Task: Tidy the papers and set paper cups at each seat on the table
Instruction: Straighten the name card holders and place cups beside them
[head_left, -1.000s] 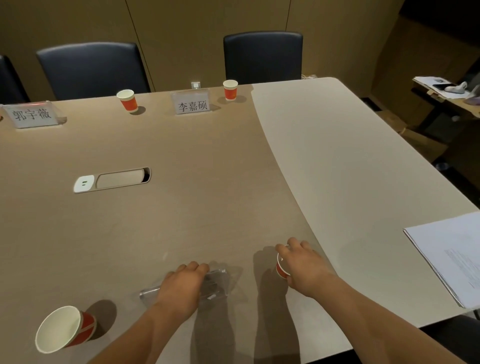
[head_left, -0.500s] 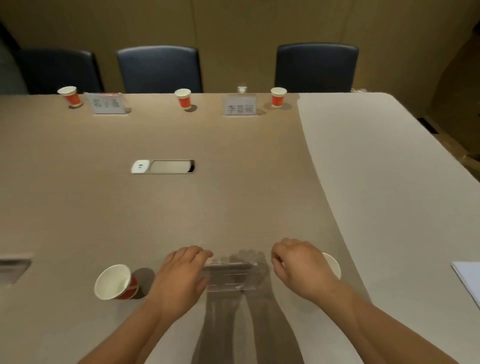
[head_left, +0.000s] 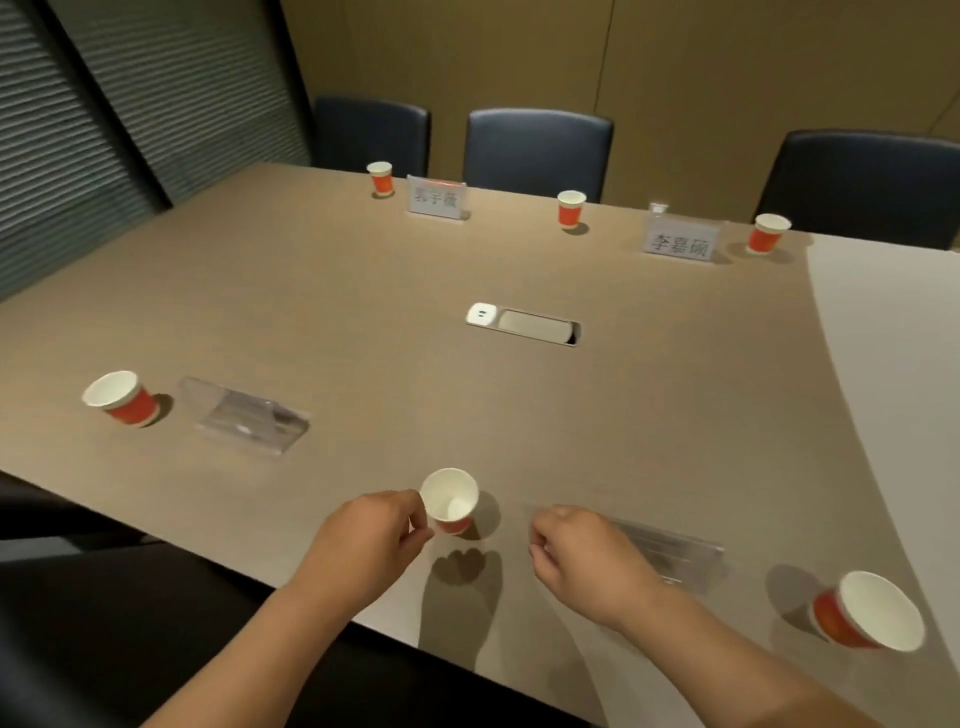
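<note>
A person's left hand (head_left: 371, 540) pinches the near-left side of an orange-and-white paper cup (head_left: 450, 500) that stands upright near the near edge of a long tan conference table (head_left: 363, 291), fingers and thumb curled against the cup's wall just under its rim. The right hand (head_left: 582, 556) hovers just right of that cup, apart from it, fingers curled in loosely and holding nothing; its knuckles overlap the left end of a clear acrylic name-card stand (head_left: 670, 556) lying near the table edge, though whether they touch it cannot be told. Farther right, a second cup (head_left: 867, 610) stands near the corner where the tan top meets a paler section. On the near left, a third cup (head_left: 122, 397) sits just beside another clear stand (head_left: 244, 421). Along the far edge, three more cups stand upright before dark blue chairs (head_left: 537, 148): one at far left (head_left: 380, 178), one in the middle (head_left: 571, 208) and one at far right (head_left: 768, 234), with two white name cards between them, the left card (head_left: 436, 197) and the right card (head_left: 680, 244). A white power outlet panel (head_left: 522, 325) is set into the middle of the table. Grey slatted blinds (head_left: 130, 119) cover the wall at far left.
</note>
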